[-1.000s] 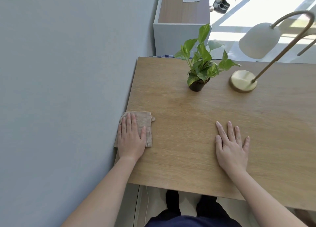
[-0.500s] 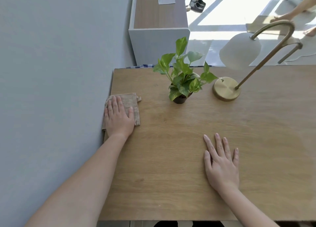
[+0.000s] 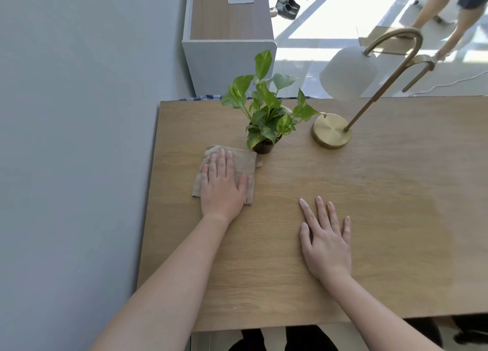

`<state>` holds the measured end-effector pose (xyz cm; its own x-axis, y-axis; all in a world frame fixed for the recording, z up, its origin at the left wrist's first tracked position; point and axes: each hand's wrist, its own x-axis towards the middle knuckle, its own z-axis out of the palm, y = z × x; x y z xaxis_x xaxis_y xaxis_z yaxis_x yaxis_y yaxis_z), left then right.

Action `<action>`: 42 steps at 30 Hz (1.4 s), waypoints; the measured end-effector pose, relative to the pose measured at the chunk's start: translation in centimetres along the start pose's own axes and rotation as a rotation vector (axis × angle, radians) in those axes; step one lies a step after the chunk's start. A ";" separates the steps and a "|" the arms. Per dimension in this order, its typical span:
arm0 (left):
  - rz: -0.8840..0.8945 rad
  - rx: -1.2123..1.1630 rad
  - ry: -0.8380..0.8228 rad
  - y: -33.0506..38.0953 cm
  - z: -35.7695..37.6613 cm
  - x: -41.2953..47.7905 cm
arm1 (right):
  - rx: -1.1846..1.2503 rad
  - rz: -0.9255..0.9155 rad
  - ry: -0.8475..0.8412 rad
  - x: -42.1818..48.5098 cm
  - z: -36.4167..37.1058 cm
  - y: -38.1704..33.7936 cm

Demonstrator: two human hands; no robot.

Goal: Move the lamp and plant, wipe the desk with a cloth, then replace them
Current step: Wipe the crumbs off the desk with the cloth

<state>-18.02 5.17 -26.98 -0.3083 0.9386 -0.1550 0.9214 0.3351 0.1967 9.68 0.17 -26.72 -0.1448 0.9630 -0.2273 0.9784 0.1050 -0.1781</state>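
A folded beige cloth [image 3: 244, 163] lies on the wooden desk [image 3: 369, 205], its far right corner close to the plant's pot. My left hand [image 3: 221, 184] presses flat on the cloth, fingers together. The small green plant [image 3: 266, 113] stands in a dark pot toward the desk's far side. To its right is the lamp [image 3: 331, 134], with a round brass base, a curved brass arm and a white shade. My right hand [image 3: 326, 242] rests palm down on the bare desk, fingers spread, holding nothing.
A grey wall [image 3: 79, 139] runs along the desk's left edge. Beyond the desk stands a white cabinet [image 3: 229, 55] with a wooden top. Another person's legs [image 3: 449, 15] show on the sunlit floor at the far right. A pair of shoes [image 3: 287, 7] lies there too.
My left hand has slid the cloth from the desk's left edge away from me and then rightward, up to the plant pot. The right hand has stayed flat on the desk.
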 end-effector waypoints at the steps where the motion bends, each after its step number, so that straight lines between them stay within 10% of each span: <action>1: 0.021 -0.004 -0.008 0.2 0.2 -0.8 | 0.001 0.000 0.001 0.1 -0.1 0.0; 23: -0.340 -0.033 0.030 -7.0 0.7 -10.2 | 0.200 -0.066 -0.071 -0.7 -1.0 0.8; 35: -0.172 -0.111 -0.032 5.0 2.3 -14.8 | 0.464 -0.074 -0.100 -1.2 -3.2 1.4; 42: -0.170 -0.346 0.090 -1.8 0.3 -16.4 | 0.343 -0.341 -0.059 -2.2 -2.1 -5.6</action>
<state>-14.57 -10.85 -25.07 -0.4834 0.8655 -0.1309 0.7258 0.4800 0.4929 4.87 -2.02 -23.19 -0.4667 0.8711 -0.1531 0.7700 0.3150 -0.5549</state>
